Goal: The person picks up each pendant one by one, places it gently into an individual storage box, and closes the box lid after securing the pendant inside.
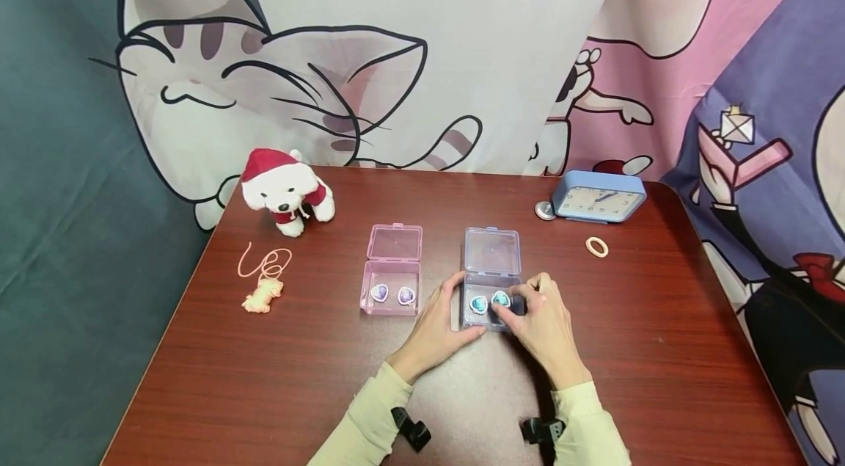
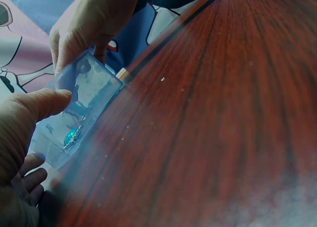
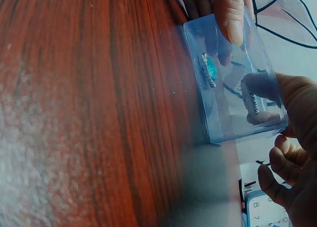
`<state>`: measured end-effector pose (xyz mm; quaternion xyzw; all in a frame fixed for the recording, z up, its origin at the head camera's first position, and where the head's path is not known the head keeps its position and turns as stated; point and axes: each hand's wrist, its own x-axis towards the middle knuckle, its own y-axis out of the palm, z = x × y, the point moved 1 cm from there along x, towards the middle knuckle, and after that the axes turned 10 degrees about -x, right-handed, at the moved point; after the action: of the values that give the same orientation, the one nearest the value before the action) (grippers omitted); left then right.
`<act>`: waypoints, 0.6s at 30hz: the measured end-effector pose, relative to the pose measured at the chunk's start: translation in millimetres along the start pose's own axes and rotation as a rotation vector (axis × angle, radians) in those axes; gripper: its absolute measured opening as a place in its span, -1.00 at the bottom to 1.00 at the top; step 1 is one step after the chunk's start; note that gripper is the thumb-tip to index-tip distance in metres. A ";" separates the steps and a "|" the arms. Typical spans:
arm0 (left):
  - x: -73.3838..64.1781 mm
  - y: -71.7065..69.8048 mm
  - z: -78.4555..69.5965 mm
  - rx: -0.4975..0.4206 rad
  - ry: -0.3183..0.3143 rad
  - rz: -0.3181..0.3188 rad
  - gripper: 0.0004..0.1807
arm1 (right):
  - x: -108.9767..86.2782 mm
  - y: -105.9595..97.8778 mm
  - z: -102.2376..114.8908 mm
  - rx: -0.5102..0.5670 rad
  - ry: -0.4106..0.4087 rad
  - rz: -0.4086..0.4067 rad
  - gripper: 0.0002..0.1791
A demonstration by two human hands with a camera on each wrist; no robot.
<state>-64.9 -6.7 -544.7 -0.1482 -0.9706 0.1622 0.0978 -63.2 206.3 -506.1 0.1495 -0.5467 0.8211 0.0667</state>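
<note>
A clear blue plastic box (image 1: 491, 319) stands on the table with its lid (image 1: 492, 252) swung back. My left hand (image 1: 432, 330) grips it at the left side, thumb along the front wall. Inside, a teal gem ornament with a pale sparkly rim (image 1: 478, 304) lies on the left. My right hand (image 1: 544, 323) reaches in from the right and pinches a matching teal gem ornament (image 1: 501, 299) between thumb and finger. Through the box wall in the right wrist view, the left teal ornament (image 3: 209, 71) stands apart from those fingertips (image 3: 260, 118).
Left of the blue box stands an open pink box (image 1: 391, 310) with two purple gem ornaments. Farther left are a plush white dog (image 1: 284, 191) and a corded figurine (image 1: 264, 295). At right are a blue clock (image 1: 601, 198), a round silver piece (image 1: 544, 210) and a cream ring (image 1: 597, 240).
</note>
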 end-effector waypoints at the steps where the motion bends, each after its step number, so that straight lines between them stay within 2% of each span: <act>1: 0.0 -0.1 0.1 -0.001 -0.003 0.001 0.08 | 0.1 0.0 0.3 -0.002 0.001 0.003 -0.63; 12: 1.1 0.1 1.8 0.003 0.006 0.002 0.08 | 2.1 -1.9 2.7 -0.013 0.012 0.035 -0.63; 18: 0.3 0.2 2.6 -0.001 -0.011 0.003 0.09 | 2.2 -1.7 4.1 -0.007 0.017 0.040 -0.67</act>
<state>-65.7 -7.2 -547.1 -0.1486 -0.9710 0.1629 0.0921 -64.1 203.1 -502.5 0.1316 -0.5518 0.8216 0.0554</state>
